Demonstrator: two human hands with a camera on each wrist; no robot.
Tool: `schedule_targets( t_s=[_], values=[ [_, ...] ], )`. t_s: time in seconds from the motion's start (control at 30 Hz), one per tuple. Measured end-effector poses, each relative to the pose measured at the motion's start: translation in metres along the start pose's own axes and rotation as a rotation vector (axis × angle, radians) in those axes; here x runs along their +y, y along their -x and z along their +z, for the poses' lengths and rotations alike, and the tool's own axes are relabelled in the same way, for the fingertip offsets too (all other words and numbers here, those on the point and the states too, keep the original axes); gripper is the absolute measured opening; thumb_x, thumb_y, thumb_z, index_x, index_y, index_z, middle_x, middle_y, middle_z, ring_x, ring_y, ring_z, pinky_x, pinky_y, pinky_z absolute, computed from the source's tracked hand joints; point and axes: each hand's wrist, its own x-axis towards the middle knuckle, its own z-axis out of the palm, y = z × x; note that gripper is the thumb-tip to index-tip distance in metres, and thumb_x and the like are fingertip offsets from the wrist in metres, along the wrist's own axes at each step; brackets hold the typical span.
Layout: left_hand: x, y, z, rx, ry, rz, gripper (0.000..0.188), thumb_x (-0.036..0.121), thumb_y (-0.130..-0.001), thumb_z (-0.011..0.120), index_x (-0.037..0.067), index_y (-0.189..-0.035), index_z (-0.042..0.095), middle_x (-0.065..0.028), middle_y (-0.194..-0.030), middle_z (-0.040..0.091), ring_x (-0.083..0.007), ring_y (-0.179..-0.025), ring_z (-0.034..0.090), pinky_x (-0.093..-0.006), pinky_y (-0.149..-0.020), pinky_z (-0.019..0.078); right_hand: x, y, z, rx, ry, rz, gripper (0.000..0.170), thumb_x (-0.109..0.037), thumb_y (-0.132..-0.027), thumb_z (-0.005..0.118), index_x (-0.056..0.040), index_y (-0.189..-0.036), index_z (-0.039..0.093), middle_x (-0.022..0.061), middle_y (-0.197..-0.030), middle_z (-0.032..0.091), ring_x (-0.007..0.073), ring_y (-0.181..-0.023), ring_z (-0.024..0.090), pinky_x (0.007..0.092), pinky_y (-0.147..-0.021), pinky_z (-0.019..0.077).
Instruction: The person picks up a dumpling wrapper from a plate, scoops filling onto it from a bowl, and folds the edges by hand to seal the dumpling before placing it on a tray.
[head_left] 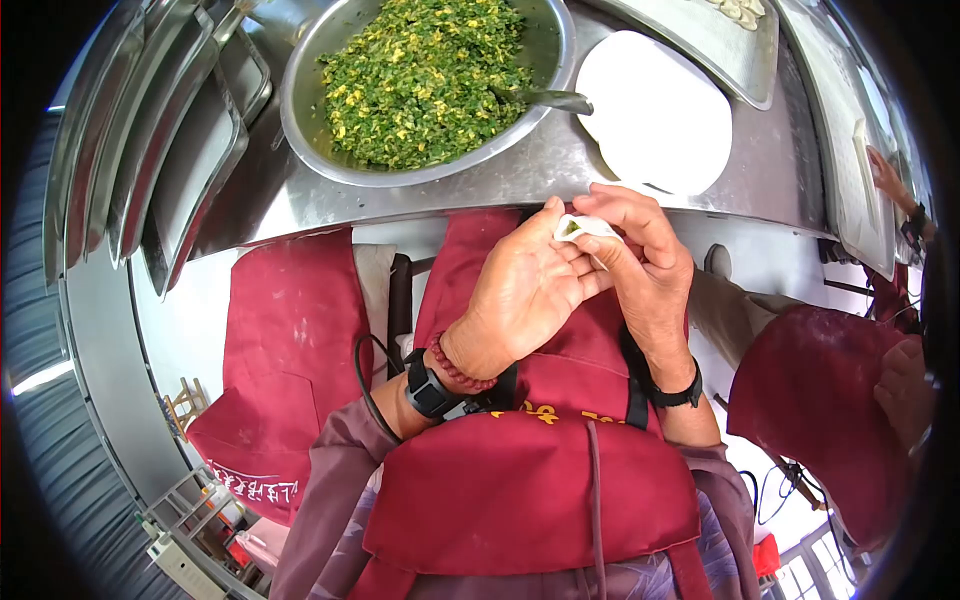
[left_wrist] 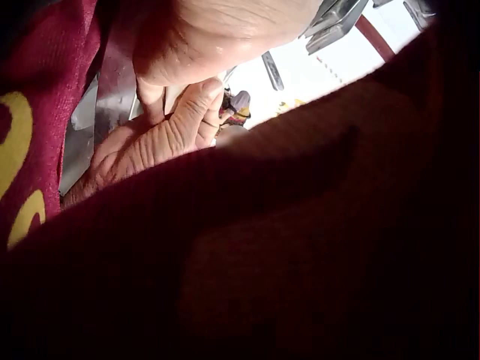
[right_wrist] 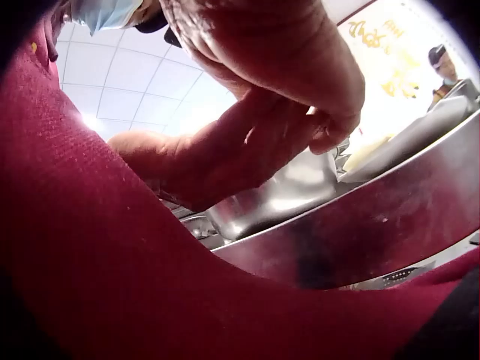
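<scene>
A metal bowl (head_left: pixel 303 118) of chopped greens sits on the steel table (head_left: pixel 785 165). Before it, the right hand (head_left: pixel 650 265) pinches a small wrapper (head_left: pixel 592 228) closely; the left hand (head_left: pixel 520 290) — fingers partly hidden — seems curled around it too.

We list one metal table (head_left: pixel 790 170), bearing a steel bowl (head_left: pixel 300 115) of chopped greens, a white board (head_left: pixel 655 115) and metal trays (head_left: pixel 755 75).

Head view high, downward; wrist views close, right one upward (left hand (head_left: pixel 528 292) and right hand (head_left: pixel 648 268) in all three).
</scene>
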Motion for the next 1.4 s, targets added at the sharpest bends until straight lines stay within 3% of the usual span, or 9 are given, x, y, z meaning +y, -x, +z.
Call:
schedule_targets(
  t_s=[0.03, 0.23, 0.53, 0.63, 0.73, 0.83, 1.03, 1.23, 1.4],
  values=[
    [0.001, 0.0, -0.002, -0.029, 0.005, -0.003, 0.034, 0.033, -0.104, 0.04, 0.003, -0.115, 0.052, -0.0063, -0.105, 0.058, -0.0163, -0.095, 0.056, -0.0414, -0.1, 0.0434, -0.003, 0.0, 0.001, 0.016, -0.01, 0.068, 0.013, 0.003, -0.079, 0.071, -0.0049, -0.09, 0.069, 0.0101, -0.106, 0.07, 0.0226, -0.115, 0.058, 0.0335, -0.091, 0.0497],
    [0.003, 0.003, 0.012, 0.059, -0.148, 0.028, 0.026, 0.023, -0.102, 0.049, 0.002, -0.115, 0.054, -0.0045, -0.104, 0.058, -0.0135, -0.093, 0.055, -0.0388, -0.097, 0.0446, 0.007, -0.004, -0.011, -0.126, 0.318, -0.301, 0.016, 0.002, -0.076, 0.074, -0.0054, -0.089, 0.069, 0.0081, -0.109, 0.07, 0.026, -0.116, 0.057, 0.0349, -0.093, 0.0493],
    [0.008, 0.006, 0.003, -0.019, -0.421, 0.055, 0.016, 0.016, -0.096, 0.057, 0.003, -0.103, 0.061, -0.0023, -0.092, 0.059, -0.0122, -0.087, 0.058, -0.0397, -0.093, 0.0489, -0.011, 0.005, 0.008, 0.031, -0.121, 0.109, 0.019, 0.002, -0.078, 0.072, -0.0029, -0.096, 0.068, 0.0135, -0.119, 0.065, 0.0196, -0.111, 0.062, 0.0303, -0.087, 0.0524],
    [0.006, 0.002, 0.004, 0.021, -0.266, -0.019, 0.025, 0.025, -0.1, 0.051, 0.003, -0.11, 0.057, -0.0041, -0.098, 0.059, -0.0135, -0.093, 0.058, -0.0425, -0.097, 0.0466, -0.003, 0.002, 0.0, -0.061, 0.171, -0.045, 0.021, 0.003, -0.08, 0.07, -0.0029, -0.099, 0.068, 0.0136, -0.114, 0.067, 0.022, -0.113, 0.062, 0.0315, -0.089, 0.0516],
    [0.008, 0.004, 0.007, -0.063, -0.147, -0.023, 0.034, 0.032, -0.102, 0.045, 0.003, -0.118, 0.051, -0.0059, -0.105, 0.058, -0.0155, -0.099, 0.057, -0.0447, -0.1, 0.0439, 0.013, 0.0, -0.009, -0.117, 0.128, -0.152, 0.022, 0.003, -0.08, 0.07, -0.0035, -0.101, 0.069, 0.0126, -0.11, 0.069, 0.0241, -0.113, 0.061, 0.0319, -0.09, 0.0509],
    [0.004, 0.005, 0.018, 0.078, -0.141, -0.042, 0.033, 0.032, -0.103, 0.042, 0.002, -0.115, 0.051, -0.0092, -0.112, 0.058, -0.0203, -0.106, 0.056, -0.0452, -0.104, 0.0413, 0.012, -0.001, -0.004, -0.005, -0.007, -0.11, 0.019, 0.001, -0.08, 0.07, -0.0038, -0.098, 0.07, 0.012, -0.106, 0.07, 0.025, -0.113, 0.061, 0.0323, -0.091, 0.05],
    [0.0, 0.0, -0.006, -0.081, -0.085, 0.009, 0.03, 0.029, -0.104, 0.041, 0.003, -0.115, 0.052, -0.0089, -0.114, 0.058, -0.0207, -0.113, 0.054, -0.0438, -0.105, 0.0404, -0.001, -0.002, -0.001, 0.012, 0.121, 0.013, 0.01, -0.001, -0.081, 0.071, -0.0042, -0.09, 0.071, 0.0093, -0.105, 0.07, 0.0239, -0.113, 0.061, 0.0319, -0.089, 0.0507],
    [0.001, 0.002, 0.0, -0.055, -0.244, 0.021, 0.031, 0.03, -0.103, 0.045, 0.004, -0.119, 0.051, -0.0068, -0.113, 0.058, -0.0171, -0.111, 0.055, -0.042, -0.106, 0.0402, 0.012, -0.004, -0.008, -0.068, 0.106, -0.109, 0.011, 0.0, -0.078, 0.073, -0.0044, -0.087, 0.071, 0.0076, -0.105, 0.07, 0.0228, -0.112, 0.06, 0.0308, -0.089, 0.0515],
    [0.001, 0.002, 0.004, -0.004, -0.331, 0.052, 0.031, 0.027, -0.101, 0.051, 0.001, -0.119, 0.055, -0.007, -0.113, 0.059, -0.0166, -0.108, 0.057, -0.0425, -0.103, 0.0434, 0.006, -0.004, -0.007, -0.079, 0.093, -0.073, 0.023, 0.003, -0.078, 0.071, -0.0041, -0.099, 0.065, 0.0095, -0.106, 0.07, 0.02, -0.113, 0.062, 0.0306, -0.091, 0.0514]
  ],
)
